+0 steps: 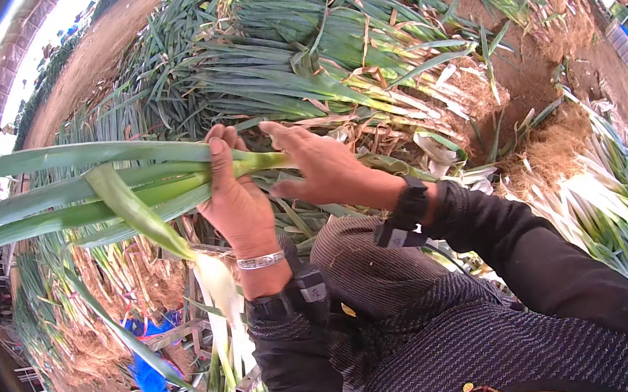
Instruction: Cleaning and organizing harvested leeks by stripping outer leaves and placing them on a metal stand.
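The leek (168,186) seems light, its leaves bendy and easily creased — best held by the likely firmer stalk (267,160) — left hand (239,206) fingers curled round it, right hand's (326,166) parted, grip unclear

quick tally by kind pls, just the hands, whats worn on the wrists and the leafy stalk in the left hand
Hands: 2 (left hand, right hand)
Silver-coloured bracelet: 1
Black wrist straps: 2 (left strap, right strap)
Leafy green stalk: 1
Total: 6
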Demonstrator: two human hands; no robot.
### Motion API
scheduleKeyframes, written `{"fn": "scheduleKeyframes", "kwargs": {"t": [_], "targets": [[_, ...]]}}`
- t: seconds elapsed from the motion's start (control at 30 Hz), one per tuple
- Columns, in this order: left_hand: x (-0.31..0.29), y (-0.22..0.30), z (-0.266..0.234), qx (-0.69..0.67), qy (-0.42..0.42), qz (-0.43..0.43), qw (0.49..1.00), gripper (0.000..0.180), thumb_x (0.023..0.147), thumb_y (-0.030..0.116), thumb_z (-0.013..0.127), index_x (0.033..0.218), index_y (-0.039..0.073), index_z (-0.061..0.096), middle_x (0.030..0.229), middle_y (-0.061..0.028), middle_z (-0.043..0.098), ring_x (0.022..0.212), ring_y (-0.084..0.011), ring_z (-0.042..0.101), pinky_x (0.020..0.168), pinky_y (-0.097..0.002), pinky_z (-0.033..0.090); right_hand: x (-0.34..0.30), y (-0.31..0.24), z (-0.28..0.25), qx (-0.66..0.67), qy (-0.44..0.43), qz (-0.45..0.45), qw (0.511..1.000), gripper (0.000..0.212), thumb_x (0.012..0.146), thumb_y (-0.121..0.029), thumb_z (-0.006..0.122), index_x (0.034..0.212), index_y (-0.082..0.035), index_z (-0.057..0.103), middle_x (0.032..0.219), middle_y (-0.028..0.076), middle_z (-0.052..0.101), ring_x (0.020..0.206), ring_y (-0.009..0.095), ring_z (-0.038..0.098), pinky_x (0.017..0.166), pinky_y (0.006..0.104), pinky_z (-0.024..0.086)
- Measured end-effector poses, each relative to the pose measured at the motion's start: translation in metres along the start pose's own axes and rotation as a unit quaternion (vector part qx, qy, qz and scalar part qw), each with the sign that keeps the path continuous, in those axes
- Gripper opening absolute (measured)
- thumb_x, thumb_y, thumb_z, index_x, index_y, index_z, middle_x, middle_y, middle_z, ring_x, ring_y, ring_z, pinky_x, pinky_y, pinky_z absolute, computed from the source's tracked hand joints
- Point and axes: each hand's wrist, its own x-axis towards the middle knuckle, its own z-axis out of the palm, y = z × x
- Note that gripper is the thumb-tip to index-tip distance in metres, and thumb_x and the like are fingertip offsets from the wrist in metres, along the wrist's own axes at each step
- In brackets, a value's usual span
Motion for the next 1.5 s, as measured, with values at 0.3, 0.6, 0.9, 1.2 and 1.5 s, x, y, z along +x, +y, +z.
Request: {"fn": "scheduleKeyframes", "kwargs": {"t": [0.3, 0.6, 0.9, 1.2, 1.5], "targets": [[-0.02, -0.005, 0.006, -0.056, -0.003, -0.047, 0.997, 0.02, 0.09, 0.013, 0.07, 0.102, 0.004, 0.056, 0.089, -0.0061, 0.058, 0.081, -0.0186, 0.056, 0.076, -0.0346, 0.048, 0.002, 0.032, 0.046, 0.025, 0.029, 0.021, 0.999, 0.024, 0.082, -0.02, 0.066, 0.105, -0.013, 0.063, 0.088, 0.014, 0.068, 0.078, 0.037, 0.066, 0.063, 0.0447, 0.051], [0.004, 0.029, -0.021, -0.05, -0.017, 0.042, 0.998, 0.022, 0.093, 0.025, 0.067, 0.095, 0.006, 0.055, 0.085, -0.004, 0.057, 0.079, -0.0175, 0.055, 0.08, -0.0391, 0.048, -0.061, 0.134, 0.049, -0.161, -0.036, 0.124, 0.979, 0.017, 0.083, -0.028, 0.065, 0.086, -0.011, 0.066, 0.079, 0.01, 0.066, 0.071, 0.031, 0.066, 0.06, 0.0447, 0.051], [0.008, 0.032, -0.014, -0.102, -0.086, 0.016, 0.991, 0.024, 0.091, 0.029, 0.069, 0.096, 0.011, 0.055, 0.09, -0.0008, 0.055, 0.083, -0.0157, 0.053, 0.083, -0.0352, 0.046, -0.039, 0.064, 0.023, 0.122, 0.01, -0.025, 0.992, 0.043, 0.088, -0.034, 0.066, 0.123, -0.01, 0.058, 0.097, 0.013, 0.068, 0.081, 0.034, 0.065, 0.073, 0.0385, 0.051], [0.0, 0.025, -0.011, -0.117, -0.072, -0.047, 0.989, 0.028, 0.092, 0.029, 0.068, 0.102, 0.008, 0.053, 0.089, -0.0028, 0.055, 0.082, -0.0169, 0.052, 0.083, -0.037, 0.045, -0.004, 0.022, 0.021, 0.083, 0.029, -0.187, 0.978, 0.041, 0.101, -0.033, 0.049, 0.129, -0.002, 0.049, 0.083, 0.008, 0.059, 0.072, 0.015, 0.06, 0.068, 0.031, 0.049], [0.024, 0.061, -0.041, -0.16, -0.084, -0.001, 0.984, 0.028, 0.088, 0.031, 0.071, 0.097, 0.009, 0.054, 0.082, -0.0009, 0.055, 0.075, -0.0145, 0.052, 0.08, -0.0343, 0.044, -0.084, 0.109, 0.015, 0.39, -0.201, 0.091, 0.894, 0.041, 0.105, -0.041, 0.038, 0.109, -0.005, 0.058, 0.079, -0.001, 0.055, 0.062, 0.007, 0.052, 0.056, 0.0224, 0.045]]}}
